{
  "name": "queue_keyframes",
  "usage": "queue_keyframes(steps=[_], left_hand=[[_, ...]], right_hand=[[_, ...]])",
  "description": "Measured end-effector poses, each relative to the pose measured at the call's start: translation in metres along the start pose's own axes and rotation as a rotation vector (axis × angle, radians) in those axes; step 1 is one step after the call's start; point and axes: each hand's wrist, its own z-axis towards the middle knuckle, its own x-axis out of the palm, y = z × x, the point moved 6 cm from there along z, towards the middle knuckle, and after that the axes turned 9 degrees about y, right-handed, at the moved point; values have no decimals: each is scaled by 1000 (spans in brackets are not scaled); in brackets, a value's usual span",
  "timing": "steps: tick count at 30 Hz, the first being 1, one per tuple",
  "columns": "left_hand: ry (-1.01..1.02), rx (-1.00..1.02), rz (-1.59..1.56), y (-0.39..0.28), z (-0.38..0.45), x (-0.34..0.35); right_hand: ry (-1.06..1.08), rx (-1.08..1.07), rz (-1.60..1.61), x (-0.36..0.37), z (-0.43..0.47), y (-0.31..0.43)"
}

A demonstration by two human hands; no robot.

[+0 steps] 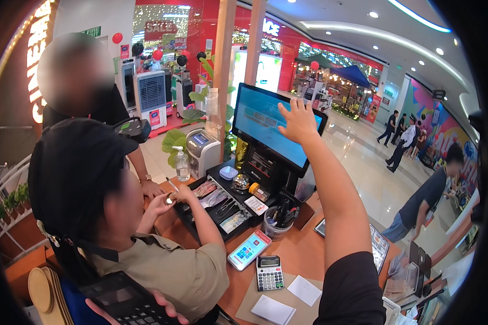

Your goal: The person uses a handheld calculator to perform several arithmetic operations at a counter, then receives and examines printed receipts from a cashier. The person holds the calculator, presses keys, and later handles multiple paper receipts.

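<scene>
My left hand (170, 308), low in the picture, holds a large black calculator (122, 296) with a dark display. In front of a touchscreen monitor (252, 115), my right hand (299, 120) is raised with its fingers spread. It holds nothing, and whether a fingertip touches the glass cannot be told. Below the monitor, a black cash drawer (187, 223) lies pulled out, with banknotes (235, 221) in its compartments. A co-worker in a tan shirt (158, 260) has both hands (173, 199) at its left, with a pen and a small shiny thing in them.
On the wooden counter (305, 243) are a phone-like terminal (250, 249), a grey calculator (269, 273), paper slips (273, 310) and a mesh pen cup (276, 223). A pump bottle (182, 164) stands beside a grey machine (203, 152). Another person (122, 113) leans in opposite.
</scene>
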Motion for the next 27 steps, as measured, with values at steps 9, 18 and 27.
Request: queue_keyframes(steps=[9, 18, 27], left_hand=[[-93, -57, 125, -8, -12, -11], [-185, 14, 123, -19, -21, -20], [-179, 2, 162, -23, -21, -12]], right_hand=[[37, 115, -45, 3, 8, 9], [32, 104, -64, 3, 1, 11], [-346, 168, 190, -20, -13, 4]])
